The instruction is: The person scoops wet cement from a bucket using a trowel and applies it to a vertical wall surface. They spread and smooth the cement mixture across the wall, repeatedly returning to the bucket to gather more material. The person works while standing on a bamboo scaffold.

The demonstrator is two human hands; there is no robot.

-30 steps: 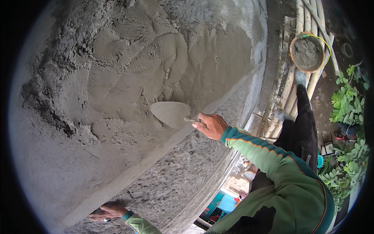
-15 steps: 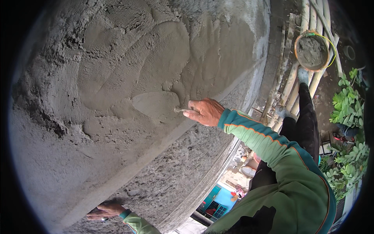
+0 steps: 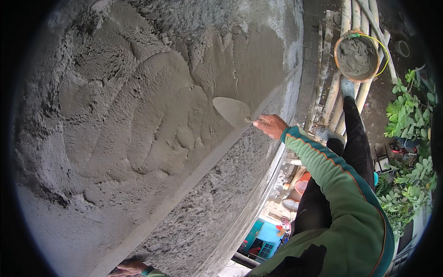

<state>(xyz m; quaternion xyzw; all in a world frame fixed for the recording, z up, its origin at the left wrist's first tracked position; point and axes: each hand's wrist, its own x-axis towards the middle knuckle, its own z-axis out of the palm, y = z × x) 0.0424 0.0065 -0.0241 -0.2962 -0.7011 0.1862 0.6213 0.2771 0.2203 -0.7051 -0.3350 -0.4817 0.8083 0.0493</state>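
Observation:
My right hand (image 3: 271,126) is closed round the handle of a trowel (image 3: 233,111). The trowel's broad blade, smeared with grey mortar, lies against the wet mortar (image 3: 161,101) on the wall, close to the wall's corner edge. Ridges and sweep marks run through the mortar, which is smoother toward the upper right and rough on the left. At the bottom left my left hand (image 3: 128,268) rests at the wall's edge with its fingers stretched out. The picture's lower rim cuts off part of that hand, and I see nothing held in it.
An orange-rimmed bucket of mortar (image 3: 355,56) with a yellow-green handle stands on pale poles (image 3: 339,99) at the upper right. My boots are on the poles too. Leafy plants (image 3: 408,115) grow at the far right. A rough, unsmoothed wall face (image 3: 207,194) runs below the corner edge.
My right hand has carried the trowel up and right along the mortar, nearer the corner edge. My left hand sits lower in the picture and shows less. The whole view has shifted a little.

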